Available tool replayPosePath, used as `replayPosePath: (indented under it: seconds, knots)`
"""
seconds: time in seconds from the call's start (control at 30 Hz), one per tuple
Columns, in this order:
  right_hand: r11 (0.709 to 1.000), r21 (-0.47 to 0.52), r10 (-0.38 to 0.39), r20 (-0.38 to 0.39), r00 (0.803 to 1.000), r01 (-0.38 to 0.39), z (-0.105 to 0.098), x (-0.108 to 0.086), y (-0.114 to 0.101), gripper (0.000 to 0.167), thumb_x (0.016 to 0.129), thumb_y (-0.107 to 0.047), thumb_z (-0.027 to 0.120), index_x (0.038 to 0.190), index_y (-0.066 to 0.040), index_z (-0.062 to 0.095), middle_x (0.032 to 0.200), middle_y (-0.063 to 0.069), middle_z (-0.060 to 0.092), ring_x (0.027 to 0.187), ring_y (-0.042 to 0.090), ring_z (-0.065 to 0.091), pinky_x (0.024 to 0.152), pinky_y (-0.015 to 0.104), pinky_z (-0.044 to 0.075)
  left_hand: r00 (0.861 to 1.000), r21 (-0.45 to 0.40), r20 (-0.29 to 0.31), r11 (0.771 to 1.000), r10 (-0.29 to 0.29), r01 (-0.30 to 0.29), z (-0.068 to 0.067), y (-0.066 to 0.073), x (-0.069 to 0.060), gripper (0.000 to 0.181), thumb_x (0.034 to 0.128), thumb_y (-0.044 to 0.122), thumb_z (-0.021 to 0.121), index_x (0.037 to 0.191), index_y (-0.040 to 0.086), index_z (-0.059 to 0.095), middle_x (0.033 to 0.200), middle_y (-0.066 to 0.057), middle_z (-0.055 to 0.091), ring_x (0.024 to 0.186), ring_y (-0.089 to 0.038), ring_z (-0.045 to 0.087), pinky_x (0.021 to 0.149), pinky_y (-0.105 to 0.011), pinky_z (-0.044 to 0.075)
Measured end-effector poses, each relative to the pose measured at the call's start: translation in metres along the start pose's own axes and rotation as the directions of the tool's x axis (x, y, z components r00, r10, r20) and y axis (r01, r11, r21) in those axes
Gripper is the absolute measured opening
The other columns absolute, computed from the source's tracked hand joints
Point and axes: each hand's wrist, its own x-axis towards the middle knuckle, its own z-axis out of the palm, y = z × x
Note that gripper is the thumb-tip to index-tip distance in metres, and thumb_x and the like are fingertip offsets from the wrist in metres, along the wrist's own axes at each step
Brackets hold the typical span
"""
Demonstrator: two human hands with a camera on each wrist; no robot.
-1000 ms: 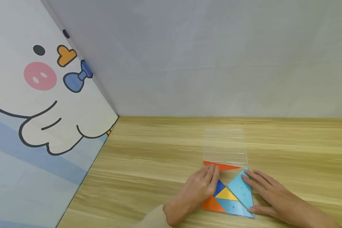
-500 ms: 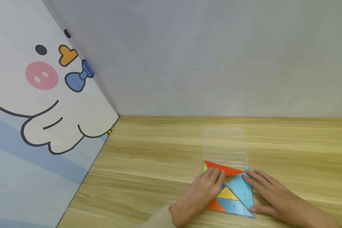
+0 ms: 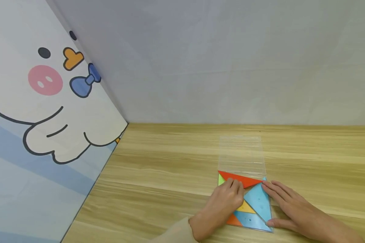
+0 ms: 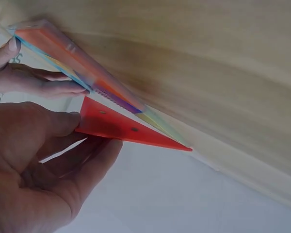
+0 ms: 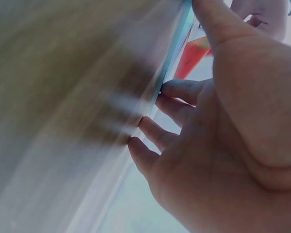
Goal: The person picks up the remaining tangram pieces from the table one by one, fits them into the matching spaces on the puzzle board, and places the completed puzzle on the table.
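My left hand (image 3: 223,202) pinches a red triangular tangram piece (image 3: 246,181) between thumb and fingers, tilted over the far side of a shallow clear case. The left wrist view shows this red piece (image 4: 128,128) raised at an angle, its long tip near the case's corner. Flat in the case lie a light blue triangle (image 3: 259,200), a yellow triangle (image 3: 248,208), a blue piece (image 3: 252,221), an orange piece (image 3: 235,220) and a green piece (image 3: 221,179), partly covered by the left hand. My right hand (image 3: 295,211) rests fingertips and thumb along the case's right edge, fingers extended.
A transparent lid (image 3: 241,153) lies flat behind the case on the wood-grain table (image 3: 158,162). A pale wall (image 3: 231,67) stands at the back. On the left is a panel (image 3: 79,135) printed with a cartoon.
The left hand has moved right and slightly forward, tilting and shifting the red triangle so its right tip meets the light blue triangle's top. The green piece has come into view. The right hand stays put.
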Motion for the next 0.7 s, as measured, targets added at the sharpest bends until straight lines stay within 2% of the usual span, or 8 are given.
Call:
replayPosePath:
  seconds: [0.13, 0.27, 0.6, 0.7]
  knots:
    - [1.0, 0.007, -0.006, -0.004, 1.0, 0.006, 0.0, 0.0, 0.0, 0.096, 0.082, -0.05, 0.082, 0.156, -0.004, 0.041, 0.158, 0.004, 0.041, 0.147, 0.005, 0.019, 0.116, 0.008, 0.007, 1.0, 0.015, 0.028, 1.0, -0.001, 0.001, 0.0, 0.002, 0.005, 0.007, 0.0941, 0.014, 0.075, 0.099, 0.012, 0.079, 0.084, 0.004, 0.066, 0.071, -0.007, 0.055, 0.064, -0.011, 0.049]
    - [1.0, 0.006, -0.002, 0.004, 1.0, 0.002, 0.001, 0.0, 0.0, 0.095, 0.082, -0.049, 0.083, 0.155, -0.004, 0.042, 0.158, 0.005, 0.042, 0.147, 0.004, 0.019, 0.116, 0.008, 0.007, 0.998, 0.016, 0.059, 1.0, -0.008, 0.007, 0.001, 0.005, 0.008, 0.008, 0.0953, 0.015, 0.073, 0.099, 0.012, 0.08, 0.083, 0.004, 0.067, 0.07, -0.007, 0.054, 0.059, -0.01, 0.048]
    - [1.0, 0.002, -0.009, 0.0, 1.0, 0.009, -0.001, 0.0, 0.0, 0.096, 0.083, -0.05, 0.082, 0.155, -0.002, 0.041, 0.16, 0.003, 0.039, 0.146, 0.005, 0.019, 0.117, 0.009, 0.007, 0.997, 0.044, 0.059, 0.998, -0.041, 0.038, 0.001, 0.017, 0.013, 0.009, 0.0939, 0.014, 0.071, 0.095, 0.014, 0.08, 0.072, 0.007, 0.056, 0.064, -0.004, 0.047, 0.052, -0.01, 0.046]
    - [1.0, 0.007, -0.011, 0.002, 1.0, 0.011, -0.001, -0.001, 0.0, 0.096, 0.083, -0.05, 0.082, 0.155, -0.002, 0.041, 0.16, 0.003, 0.039, 0.146, 0.005, 0.019, 0.116, 0.009, 0.008, 0.997, 0.058, 0.057, 0.998, -0.042, 0.038, 0.0, 0.02, 0.015, 0.01, 0.0939, 0.015, 0.07, 0.094, 0.015, 0.08, 0.072, 0.008, 0.057, 0.065, -0.005, 0.047, 0.051, -0.01, 0.044]
